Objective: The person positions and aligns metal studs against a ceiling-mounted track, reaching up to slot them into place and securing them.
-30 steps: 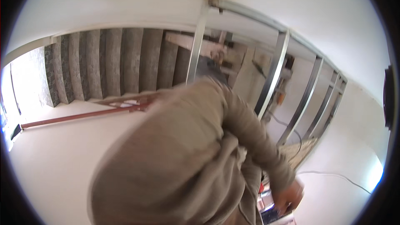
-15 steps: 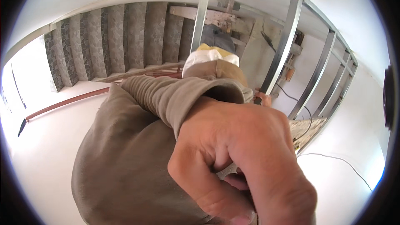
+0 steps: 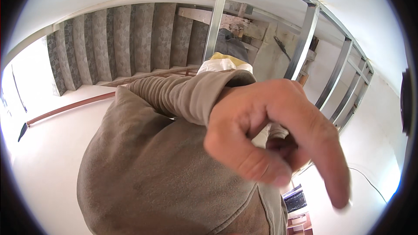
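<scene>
- Hand (image 3: pixel 278 141) raised close to the camera, fingers (image 3: pixel 248 163) curled loosely inward, one finger pointing down; nothing visibly grasped. Left or right: cannot tell.
- Other hand out of view.
- Brown-grey sleeve (image 3: pixel 187 95) running from the wrist back to the shoulder, touching the matching sweatshirt (image 3: pixel 152 182) filling the lower middle.
- Pale garment edge (image 3: pixel 224 63) just above the cuff.
- Metal stud frame (image 3: pixel 305 39) behind the hand, upright members spaced along the right.
- Grey patterned stair treads (image 3: pixel 130 39) beyond, upper left.
- Reddish rail (image 3: pixel 69 109) on the white floor (image 3: pixel 43 169), left.
- Thin cable (image 3: pixel 370 182) on the floor, right.
</scene>
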`<state>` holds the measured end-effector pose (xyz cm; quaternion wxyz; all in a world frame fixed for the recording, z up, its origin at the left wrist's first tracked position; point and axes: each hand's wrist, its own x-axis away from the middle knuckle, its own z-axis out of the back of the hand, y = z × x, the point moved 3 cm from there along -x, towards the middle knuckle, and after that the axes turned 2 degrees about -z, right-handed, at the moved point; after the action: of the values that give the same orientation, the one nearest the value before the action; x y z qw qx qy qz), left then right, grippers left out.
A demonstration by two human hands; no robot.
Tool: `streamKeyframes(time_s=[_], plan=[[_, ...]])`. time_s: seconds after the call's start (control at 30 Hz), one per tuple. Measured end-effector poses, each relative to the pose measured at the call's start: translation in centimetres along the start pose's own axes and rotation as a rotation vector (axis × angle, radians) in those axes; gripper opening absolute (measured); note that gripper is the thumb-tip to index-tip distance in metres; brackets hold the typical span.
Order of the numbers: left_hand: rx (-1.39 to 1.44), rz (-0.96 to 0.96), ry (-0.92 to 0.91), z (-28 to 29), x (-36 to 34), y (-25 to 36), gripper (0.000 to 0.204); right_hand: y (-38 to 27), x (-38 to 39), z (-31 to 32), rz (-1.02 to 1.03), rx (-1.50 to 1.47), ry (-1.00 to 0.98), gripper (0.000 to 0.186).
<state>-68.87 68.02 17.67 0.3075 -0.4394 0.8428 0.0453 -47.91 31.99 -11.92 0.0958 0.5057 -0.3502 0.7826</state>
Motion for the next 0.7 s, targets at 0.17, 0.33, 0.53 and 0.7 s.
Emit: streamKeyframes(time_s=[0.17,0.33,0.53,0.7], plan=[[-1.101,0.614,-0.160,8.2,3.4,0.6,0.022,-0.9,1.1,-0.3,-0.002,0.014,0.032,0.037],[-2.084,0.272,0.577,16.2,8.3,11.7,0.016,-0.2,0.5,-0.1,0.036,0.049,-0.019,0.039],[-1.243,-0.040,1.577,22.2,10.8,21.0,0.057,1.1,0.3,1.2,0.088,0.004,-0.039,0.039],[-1.432,0.710,1.198,27.3,17.0,11.7,0.051,-0.1,0.7,-0.1,0.071,0.036,0.017,0.036]])
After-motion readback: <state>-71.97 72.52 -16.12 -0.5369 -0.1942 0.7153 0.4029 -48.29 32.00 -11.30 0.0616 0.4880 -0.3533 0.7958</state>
